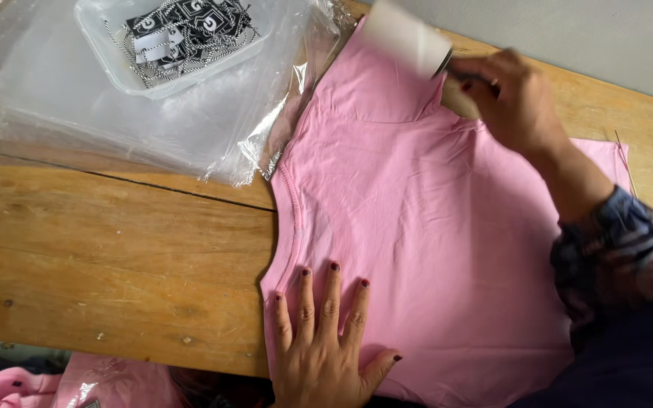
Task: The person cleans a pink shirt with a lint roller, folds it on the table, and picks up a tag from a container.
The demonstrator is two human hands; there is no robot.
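A pink garment [425,219] lies spread flat on a wooden table [100,257]. My left hand [326,340] presses flat on the garment's near edge, fingers spread, holding nothing. My right hand [512,94] grips the handle of a white lint roller [406,38] at the garment's far end, with the roller head over the cloth near the top edge. The roller is blurred.
A stack of clear plastic bags [137,113] lies at the far left, partly under the garment's edge. On it stands a clear tray [168,41] holding black-and-white tags with cords. More pink cloth in plastic [77,385] shows below the table's near edge.
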